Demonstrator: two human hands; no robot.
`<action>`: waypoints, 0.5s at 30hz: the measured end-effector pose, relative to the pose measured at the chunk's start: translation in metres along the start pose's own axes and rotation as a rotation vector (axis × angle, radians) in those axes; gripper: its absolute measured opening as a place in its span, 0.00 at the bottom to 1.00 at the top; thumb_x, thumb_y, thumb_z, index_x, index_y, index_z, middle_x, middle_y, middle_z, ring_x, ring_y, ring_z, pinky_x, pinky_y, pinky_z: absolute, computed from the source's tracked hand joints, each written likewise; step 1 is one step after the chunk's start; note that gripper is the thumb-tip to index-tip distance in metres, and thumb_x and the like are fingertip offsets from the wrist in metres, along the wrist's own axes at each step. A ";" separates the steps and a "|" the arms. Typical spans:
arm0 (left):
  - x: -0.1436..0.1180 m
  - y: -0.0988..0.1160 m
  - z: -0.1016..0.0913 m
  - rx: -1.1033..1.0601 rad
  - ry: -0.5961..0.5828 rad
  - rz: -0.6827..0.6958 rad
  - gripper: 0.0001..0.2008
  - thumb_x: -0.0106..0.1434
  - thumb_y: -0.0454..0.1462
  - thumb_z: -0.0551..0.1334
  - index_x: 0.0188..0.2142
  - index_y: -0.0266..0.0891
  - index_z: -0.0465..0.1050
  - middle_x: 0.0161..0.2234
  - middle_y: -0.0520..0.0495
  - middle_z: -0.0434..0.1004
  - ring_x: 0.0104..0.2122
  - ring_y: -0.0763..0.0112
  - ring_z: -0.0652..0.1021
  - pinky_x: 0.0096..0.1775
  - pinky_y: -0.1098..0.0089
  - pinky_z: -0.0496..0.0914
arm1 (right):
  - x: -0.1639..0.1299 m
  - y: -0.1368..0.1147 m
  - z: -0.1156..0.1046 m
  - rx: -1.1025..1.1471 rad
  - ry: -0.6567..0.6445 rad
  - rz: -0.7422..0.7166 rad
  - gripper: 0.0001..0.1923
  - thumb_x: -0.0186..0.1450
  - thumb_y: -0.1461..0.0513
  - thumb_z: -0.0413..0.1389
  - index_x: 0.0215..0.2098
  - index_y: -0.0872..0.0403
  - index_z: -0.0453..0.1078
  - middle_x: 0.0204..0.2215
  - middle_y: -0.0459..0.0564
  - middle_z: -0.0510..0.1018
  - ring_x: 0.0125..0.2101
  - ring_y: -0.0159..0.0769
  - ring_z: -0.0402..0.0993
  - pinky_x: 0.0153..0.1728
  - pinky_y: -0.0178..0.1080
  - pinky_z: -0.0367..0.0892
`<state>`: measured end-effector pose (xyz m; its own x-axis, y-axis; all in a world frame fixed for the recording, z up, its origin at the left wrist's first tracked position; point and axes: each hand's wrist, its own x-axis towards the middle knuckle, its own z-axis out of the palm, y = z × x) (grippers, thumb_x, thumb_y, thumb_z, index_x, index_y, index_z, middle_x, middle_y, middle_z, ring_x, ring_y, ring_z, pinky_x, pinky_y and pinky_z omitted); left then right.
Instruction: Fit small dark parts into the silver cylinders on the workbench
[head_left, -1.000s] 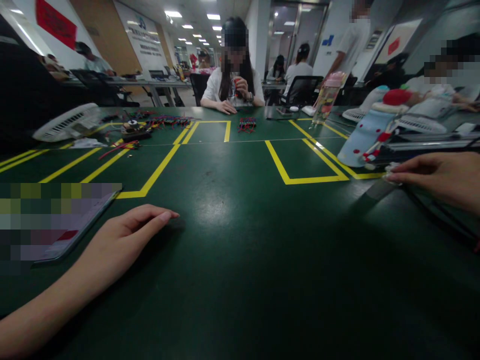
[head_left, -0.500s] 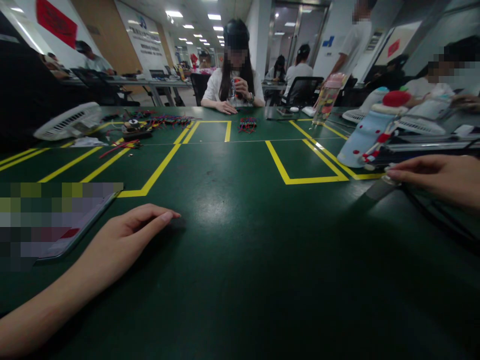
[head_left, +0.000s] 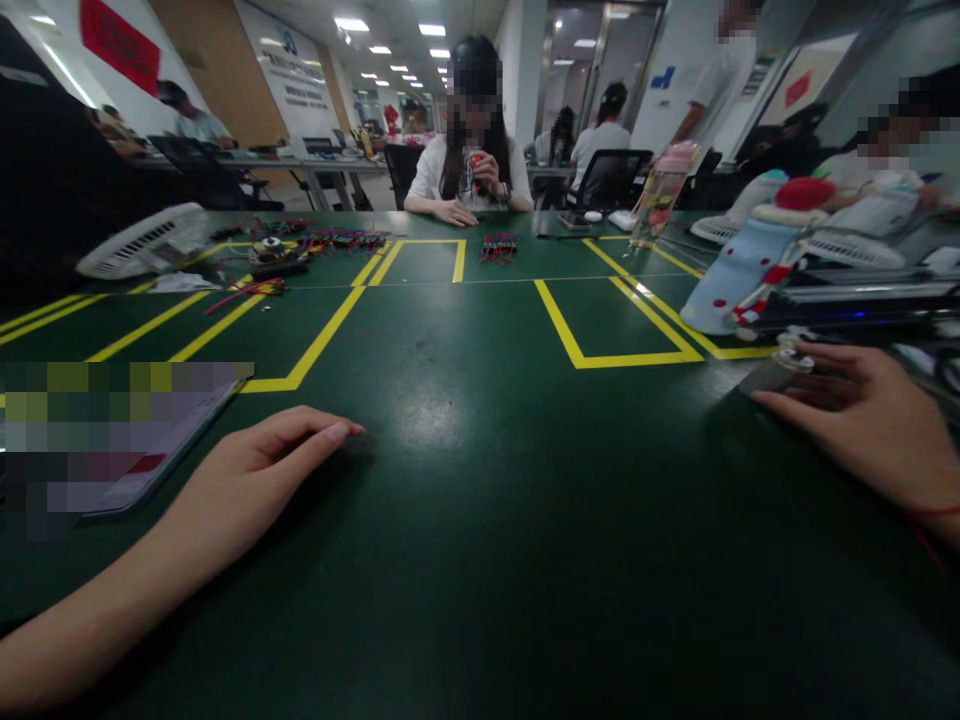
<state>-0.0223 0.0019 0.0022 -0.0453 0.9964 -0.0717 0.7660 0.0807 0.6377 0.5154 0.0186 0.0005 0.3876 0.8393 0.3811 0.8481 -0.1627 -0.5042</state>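
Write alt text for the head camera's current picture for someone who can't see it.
A bare right hand, thumb and fingers apart, is beside a small grey cylinder at a dark green table marked with yellow tape. The bare left hand is at left; a red-topped pale blue bottle stands beyond.

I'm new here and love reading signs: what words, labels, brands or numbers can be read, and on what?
No text reads clearly.
White wall panel with dark lettering, back left: too blurred.
Red rectangular wall hanging, upper left: blurred, unreadable.
Thin flat tablet-like device beside the left hand: face pixelated.
Small grey cylinder at the right hand: no lettering discernible.
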 end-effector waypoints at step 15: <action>-0.001 0.008 0.003 0.028 0.026 0.008 0.20 0.61 0.56 0.56 0.42 0.48 0.76 0.44 0.52 0.80 0.45 0.57 0.77 0.46 0.63 0.66 | -0.078 -0.136 0.047 0.593 -0.442 -0.644 0.24 0.58 0.60 0.61 0.52 0.46 0.64 0.50 0.47 0.72 0.48 0.35 0.74 0.48 0.40 0.75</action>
<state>-0.0145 0.0012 0.0052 -0.0556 0.9973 -0.0470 0.7842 0.0728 0.6162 0.3528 -0.0005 0.0023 -0.3586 0.8142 0.4566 0.4838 0.5804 -0.6550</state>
